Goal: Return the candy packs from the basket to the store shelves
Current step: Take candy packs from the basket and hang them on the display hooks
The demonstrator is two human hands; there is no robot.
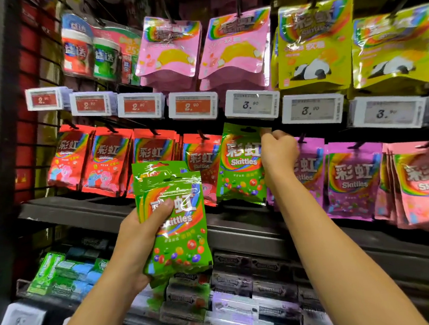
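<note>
My left hand [141, 229] grips a small stack of green Skittles packs [178, 232], thumb across the front, held in front of the middle shelf row. My right hand [278, 152] pinches the top right corner of another green Skittles pack [242, 165], which hangs at the peg row between the red packs [105, 163] and the purple packs [353, 177]. Its top edge sits just under a 3.90 price tag [252, 104]. The basket is out of view.
Pink bags [171, 47] and yellow panda bags [312, 44] hang on the upper pegs above a row of price tags. Gum tubs [89, 54] sit at the upper left. Below, a dark shelf ledge [83, 208] tops rows of gum packs [232, 276].
</note>
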